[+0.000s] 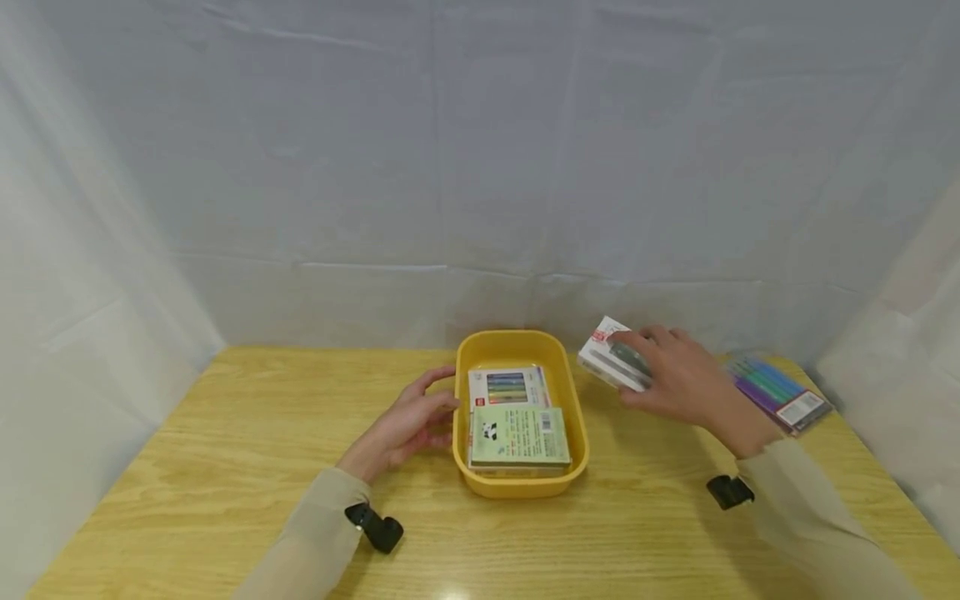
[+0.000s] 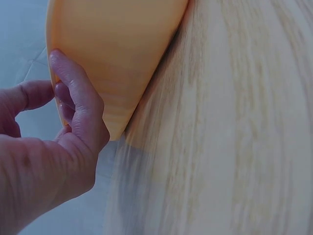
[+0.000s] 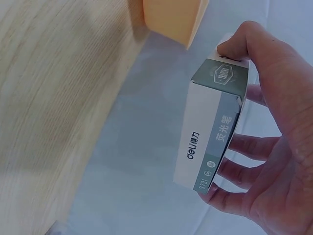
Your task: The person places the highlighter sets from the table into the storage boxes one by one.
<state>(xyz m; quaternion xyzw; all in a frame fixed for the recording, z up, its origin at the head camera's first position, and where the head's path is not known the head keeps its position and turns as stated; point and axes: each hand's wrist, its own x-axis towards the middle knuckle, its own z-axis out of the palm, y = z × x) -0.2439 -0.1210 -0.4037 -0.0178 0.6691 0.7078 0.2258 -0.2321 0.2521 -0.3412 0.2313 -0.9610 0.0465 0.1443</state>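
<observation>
A yellow plastic basket [image 1: 577,417] stands on the table. My left hand [image 1: 412,418] holds its left rim; in the left wrist view, thumb and fingers of that hand [image 2: 73,112] pinch the basket wall [image 2: 117,54]. My right hand [image 1: 678,379] grips a white and green box of highlighters [image 1: 600,362], raised to the right of the basket. The right wrist view shows thumb and fingers of this hand [image 3: 279,161] at opposite ends of the highlighter box [image 3: 200,132]. Inside the basket, a green box with a panda picture [image 1: 517,437] overlaps a white pen box with a window [image 1: 480,387].
A clear pack of blue, green and purple pens [image 1: 780,392] lies near the table's right edge, behind my right wrist. White sheeting [image 1: 480,167] hangs along the back and both sides of the wooden table [image 1: 285,433].
</observation>
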